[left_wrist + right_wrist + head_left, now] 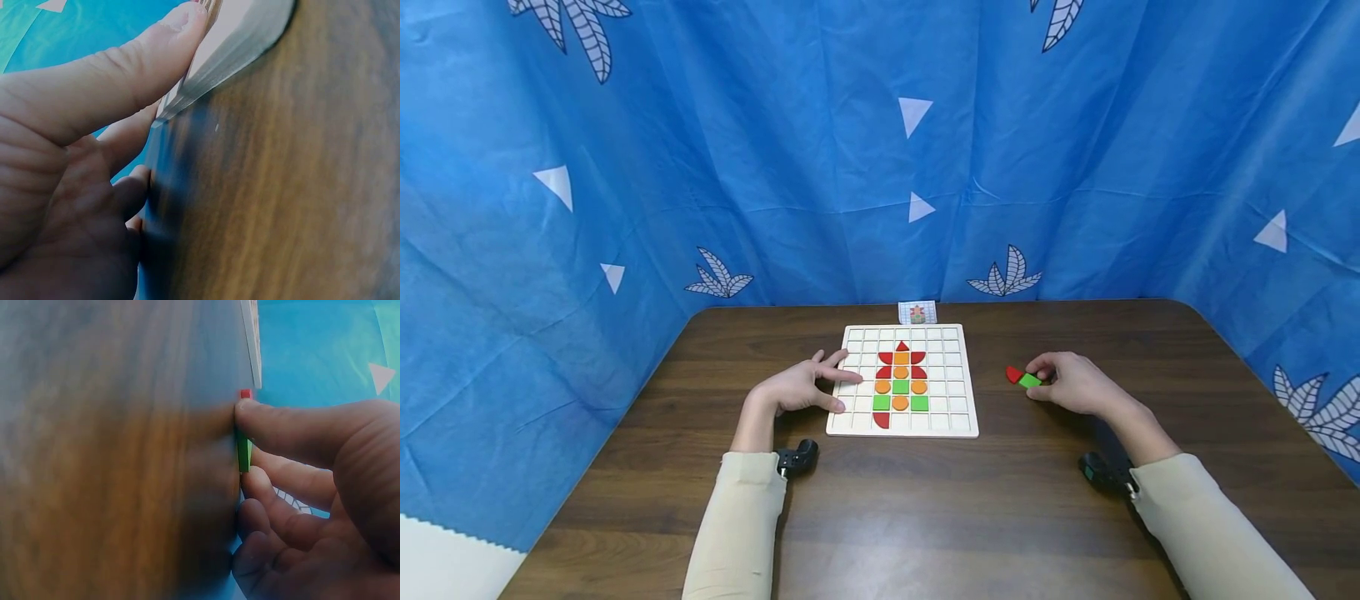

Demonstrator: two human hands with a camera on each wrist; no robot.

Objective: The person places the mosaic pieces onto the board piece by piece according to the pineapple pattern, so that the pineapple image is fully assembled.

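Observation:
A white gridded board [951, 421] lies on the table with a pattern of red, orange and green tiles down its middle columns. My left hand [793, 387] rests at the board's left side, fingers spread over its margin. Its thumb [147, 65] presses on the board's edge in the left wrist view. Off to the right of the board, my right hand [1075, 383] pinches a green square tile [1030, 381] between thumb and fingers, low at the tabletop. A red tile [1014, 374] lies against the green one's left side. In the right wrist view the thumb partly covers the green tile [244, 453].
Behind the board a small pattern card [917, 312] stands near the table's back edge. A blue curtain [850, 150] hangs beyond the dark wooden table [880, 517]. Black wrist devices [797, 457] sit under both forearms.

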